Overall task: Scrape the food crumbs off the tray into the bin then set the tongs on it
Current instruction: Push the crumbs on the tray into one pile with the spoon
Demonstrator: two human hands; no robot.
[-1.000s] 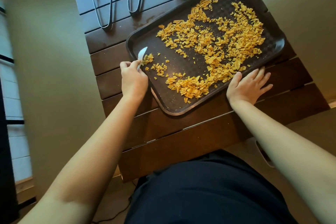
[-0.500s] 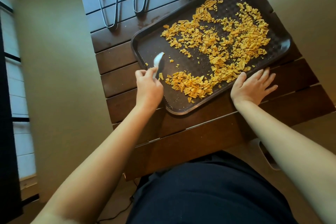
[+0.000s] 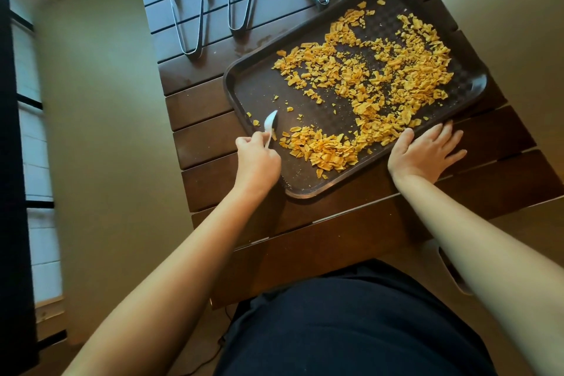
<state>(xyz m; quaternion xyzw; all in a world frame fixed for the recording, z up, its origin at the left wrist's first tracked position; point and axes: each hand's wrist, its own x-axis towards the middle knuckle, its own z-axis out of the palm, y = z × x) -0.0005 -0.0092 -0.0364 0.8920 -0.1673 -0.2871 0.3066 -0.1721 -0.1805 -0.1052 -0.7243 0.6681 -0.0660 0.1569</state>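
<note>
Gripping a small white scraper [image 3: 270,123], the left hand [image 3: 258,159] sits over the tray's [image 3: 244,82] near-left edge, fingers curled round the handle and the pale blade tilted down onto the tray floor just left of a heaped pile of orange crumbs [image 3: 323,149]. The right hand [image 3: 425,151] lies flat with fingers spread – relaxed, clasping nothing – against the tray's near-right rim and the slatted wooden table [image 3: 213,137]. More crumbs [image 3: 381,70] spread loosely across the tray's middle and far-right part. The dark tray sits askew on the table, near its right edge. Four metal tongs [image 3: 186,9] lie side by side toward the table's far edge – off the tray, their closed ends pointing toward it.
</note>
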